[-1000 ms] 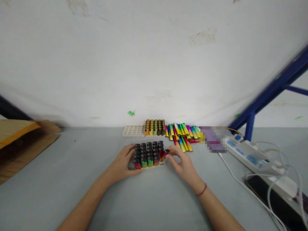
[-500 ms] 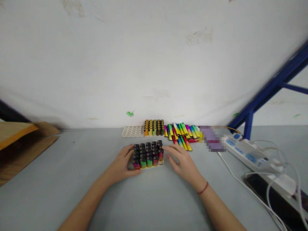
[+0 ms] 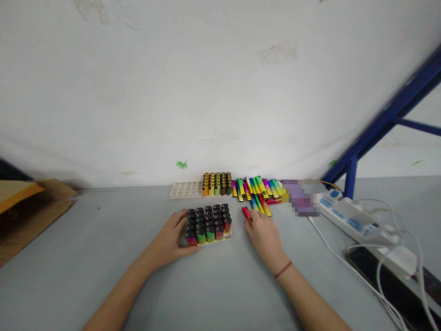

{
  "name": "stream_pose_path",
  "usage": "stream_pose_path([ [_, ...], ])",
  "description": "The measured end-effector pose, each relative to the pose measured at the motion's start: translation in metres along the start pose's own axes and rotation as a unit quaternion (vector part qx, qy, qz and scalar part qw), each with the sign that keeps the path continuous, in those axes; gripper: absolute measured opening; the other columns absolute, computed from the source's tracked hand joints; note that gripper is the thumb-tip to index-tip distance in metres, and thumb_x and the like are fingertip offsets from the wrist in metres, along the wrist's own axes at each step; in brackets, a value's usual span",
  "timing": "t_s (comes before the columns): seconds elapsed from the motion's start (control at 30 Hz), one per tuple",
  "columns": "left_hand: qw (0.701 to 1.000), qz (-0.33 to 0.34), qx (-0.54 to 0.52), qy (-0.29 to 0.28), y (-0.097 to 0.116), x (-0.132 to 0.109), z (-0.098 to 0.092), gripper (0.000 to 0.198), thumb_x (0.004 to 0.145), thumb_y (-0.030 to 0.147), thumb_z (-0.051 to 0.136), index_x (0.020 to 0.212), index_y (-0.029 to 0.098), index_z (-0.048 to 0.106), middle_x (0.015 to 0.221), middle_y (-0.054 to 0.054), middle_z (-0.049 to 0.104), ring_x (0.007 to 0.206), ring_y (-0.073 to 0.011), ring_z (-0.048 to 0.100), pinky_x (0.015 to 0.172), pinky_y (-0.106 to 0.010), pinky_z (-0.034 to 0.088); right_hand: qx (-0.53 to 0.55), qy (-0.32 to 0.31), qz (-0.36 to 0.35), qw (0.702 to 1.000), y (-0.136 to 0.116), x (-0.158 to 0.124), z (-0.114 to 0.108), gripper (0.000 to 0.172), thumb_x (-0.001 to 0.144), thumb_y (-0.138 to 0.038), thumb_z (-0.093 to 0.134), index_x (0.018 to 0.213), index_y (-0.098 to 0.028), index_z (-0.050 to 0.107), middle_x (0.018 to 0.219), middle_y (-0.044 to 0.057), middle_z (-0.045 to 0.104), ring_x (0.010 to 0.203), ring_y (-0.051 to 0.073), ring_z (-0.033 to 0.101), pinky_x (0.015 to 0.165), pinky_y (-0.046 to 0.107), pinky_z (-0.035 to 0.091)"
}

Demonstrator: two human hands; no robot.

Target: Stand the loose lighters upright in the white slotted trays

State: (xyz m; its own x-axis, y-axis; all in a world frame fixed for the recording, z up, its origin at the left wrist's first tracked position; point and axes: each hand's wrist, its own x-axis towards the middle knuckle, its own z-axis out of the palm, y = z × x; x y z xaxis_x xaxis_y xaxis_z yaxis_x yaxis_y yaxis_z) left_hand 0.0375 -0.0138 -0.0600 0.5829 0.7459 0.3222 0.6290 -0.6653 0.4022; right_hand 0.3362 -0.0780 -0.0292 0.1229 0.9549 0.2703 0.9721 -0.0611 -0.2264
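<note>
Your left hand cups the end of the white tray, steadying its rows of upright gradient lighters. Just beside the tray, your right hand pinches a tilted red lighter. Loose lighters lie beyond the tray.

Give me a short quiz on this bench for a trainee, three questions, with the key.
1. True or false: the left hand touches the block of upright black-topped lighters.
2. Which hand holds the red lighter?
3. What white item with blue panels lies to the right of the loose lighters? A: a stapler. B: a power strip. C: a ruler.

Key:
1. True.
2. The right hand.
3. B: the power strip.
</note>
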Motion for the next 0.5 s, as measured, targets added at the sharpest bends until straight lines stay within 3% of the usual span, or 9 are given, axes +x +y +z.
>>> stream_pose_path([
  [0.17, 1.000, -0.001, -0.001, -0.007, 0.003, 0.001, -0.004, 0.069, 0.069, 0.057, 0.075, 0.122, 0.015, 0.060, 0.134, -0.020, 0.054, 0.125, -0.0382, 0.051, 0.107, -0.054, 0.041, 0.081, 0.031, 0.019, 0.996, 0.004, -0.003, 0.011, 0.021, 0.076, -0.004, 0.048, 0.089, -0.017, 0.059, 0.088, 0.012, 0.063, 0.082, 0.025, 0.060, 0.073, 0.036, 0.047],
  [0.27, 1.000, -0.007, 0.004, -0.011, 0.003, 0.000, -0.004, 0.071, 0.069, 0.058, 0.074, 0.125, 0.016, 0.058, 0.135, -0.019, 0.054, 0.125, -0.0375, 0.051, 0.108, -0.053, 0.041, 0.180, 0.033, 0.013, 0.983, 0.006, -0.001, 0.007, 0.016, 0.080, -0.009, 0.043, 0.084, -0.020, 0.054, 0.083, 0.009, 0.060, 0.075, 0.022, 0.057, 0.067, 0.034, 0.045],
  [0.4, 1.000, -0.014, 0.010, -0.016, 0.000, -0.001, -0.003, 0.074, 0.068, 0.058, 0.074, 0.127, 0.017, 0.057, 0.135, -0.019, 0.054, 0.125, -0.0392, 0.052, 0.107, -0.056, 0.040, 0.365, 0.030, 0.061, 0.928, 0.001, 0.003, -0.004, 0.016, 0.092, -0.029, 0.039, 0.082, -0.022, 0.048, 0.070, 0.001, 0.055, 0.065, 0.018, 0.052, 0.060, 0.030, 0.039],
  [0.5, 1.000, -0.012, 0.008, -0.011, -0.001, -0.002, -0.002, 0.074, 0.068, 0.057, 0.074, 0.127, 0.017, 0.057, 0.135, -0.018, 0.054, 0.124, -0.0393, 0.053, 0.107, -0.055, 0.041, 0.451, 0.028, 0.130, 0.882, -0.004, 0.003, -0.002, 0.037, 0.094, -0.047, 0.037, 0.066, -0.024, 0.041, 0.058, -0.002, 0.044, 0.056, 0.016, 0.044, 0.052, 0.029, 0.033],
])
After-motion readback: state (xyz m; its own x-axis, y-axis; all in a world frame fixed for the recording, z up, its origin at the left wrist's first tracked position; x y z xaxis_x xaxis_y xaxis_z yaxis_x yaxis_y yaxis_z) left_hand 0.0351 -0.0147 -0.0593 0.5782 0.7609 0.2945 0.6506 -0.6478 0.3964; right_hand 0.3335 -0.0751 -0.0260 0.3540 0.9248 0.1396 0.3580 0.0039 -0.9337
